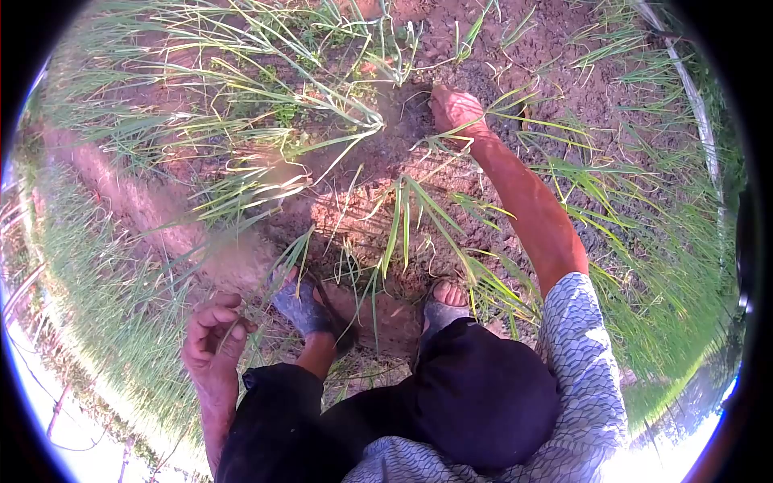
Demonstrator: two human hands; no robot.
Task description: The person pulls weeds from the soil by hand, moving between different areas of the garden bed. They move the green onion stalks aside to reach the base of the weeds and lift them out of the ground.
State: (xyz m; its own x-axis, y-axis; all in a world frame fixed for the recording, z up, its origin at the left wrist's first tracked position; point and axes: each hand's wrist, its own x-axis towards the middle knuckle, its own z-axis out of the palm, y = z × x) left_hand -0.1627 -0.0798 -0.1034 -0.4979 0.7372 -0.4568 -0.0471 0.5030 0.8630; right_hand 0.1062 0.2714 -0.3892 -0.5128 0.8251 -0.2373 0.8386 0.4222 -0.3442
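My right hand (456, 110) reaches down to the dark soil (415, 113) among the plants, with its fingers curled in against the ground. Whatever is in those fingers, if anything, is hidden. Just left of it, a green plant with long narrow leaves (366, 119), like an onion, leans over the soil. My left hand (213, 338) is raised beside my left knee, fingers bent and thumb drawn in. A thin strand seems to lie at its fingertips, too small to name. Another long-leaved plant (407, 197) grows between my right hand and my feet.
My sandalled left foot (302, 302) and right foot (447, 302) stand on the soil near the plants. Dense rows of narrow green leaves (105, 282) spread to the left, and more (660, 266) to the right. A pale strip (696, 97) runs along the right edge.
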